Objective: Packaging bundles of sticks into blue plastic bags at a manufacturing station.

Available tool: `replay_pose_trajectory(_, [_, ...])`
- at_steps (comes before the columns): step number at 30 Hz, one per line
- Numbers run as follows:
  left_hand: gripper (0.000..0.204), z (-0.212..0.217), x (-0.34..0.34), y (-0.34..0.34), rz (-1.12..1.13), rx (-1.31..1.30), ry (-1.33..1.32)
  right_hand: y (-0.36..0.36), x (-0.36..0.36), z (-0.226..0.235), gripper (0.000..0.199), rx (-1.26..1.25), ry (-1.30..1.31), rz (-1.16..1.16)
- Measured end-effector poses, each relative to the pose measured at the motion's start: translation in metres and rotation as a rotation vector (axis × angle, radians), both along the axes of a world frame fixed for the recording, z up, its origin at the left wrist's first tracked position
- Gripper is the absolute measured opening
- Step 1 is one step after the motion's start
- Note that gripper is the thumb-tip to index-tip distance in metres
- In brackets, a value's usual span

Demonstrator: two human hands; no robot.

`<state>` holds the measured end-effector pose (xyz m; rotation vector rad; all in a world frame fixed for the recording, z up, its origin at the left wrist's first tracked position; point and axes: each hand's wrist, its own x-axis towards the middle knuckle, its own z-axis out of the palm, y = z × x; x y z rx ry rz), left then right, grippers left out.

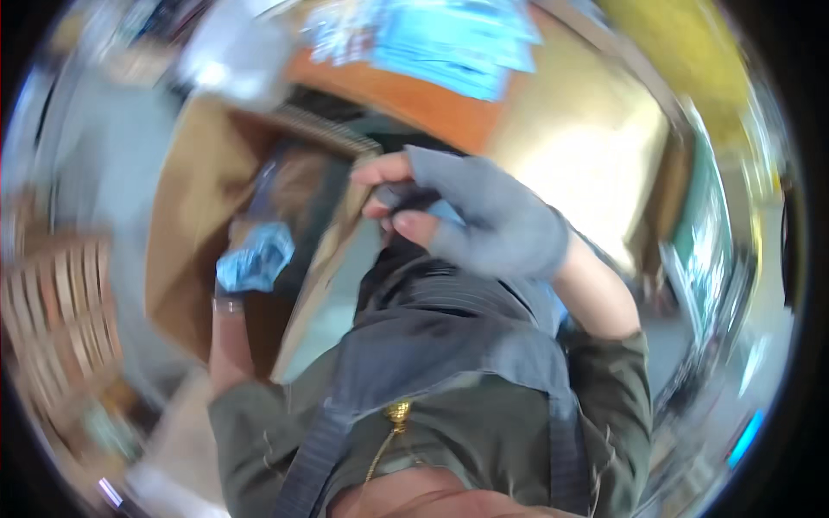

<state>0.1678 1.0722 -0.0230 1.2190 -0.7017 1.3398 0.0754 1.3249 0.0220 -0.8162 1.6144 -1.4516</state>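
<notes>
My left hand reaches down into an open cardboard box on the left. It is closed on a crinkled, shiny light-blue plastic packet, which covers most of the fingers. In front of my body, near the box's right edge, my right hand wears a grey fingerless glove. Its fingers are half bent, with thumb and fingertips apart, and no held thing can be made out. A small patch of blue shows between thumb and palm; motion blur hides what it is.
Beyond the box, flat blue packets are heaped on an orange surface. A shiny tan board or carton lies to their right. A whitish plastic bag stands behind the box. Slatted wood is at the far left, yellow material at far right.
</notes>
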Motion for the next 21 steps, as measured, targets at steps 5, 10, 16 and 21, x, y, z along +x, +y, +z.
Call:
replay_pose_trajectory(5, [0.05,-0.018,-0.05,0.094,-1.154,0.635,0.001,0.109,0.023,-0.062,0.031,-0.02,-0.029,-0.654])
replay_pose_trajectory(10, [0.047,-0.042,-0.051,0.046,-1.843,1.054,-0.234,0.16,0.068,-0.097,0.03,0.171,-0.038,-1.026])
replay_pose_trajectory(16, [0.033,-0.02,-0.078,0.116,-2.488,1.376,-0.515,0.253,0.124,-0.166,0.037,-0.527,-0.642,-1.742])
replay_pose_trajectory(21, [0.027,-0.037,-0.04,0.391,-2.807,1.547,-2.057,0.367,0.203,-0.31,0.046,-0.64,-0.902,-2.277])
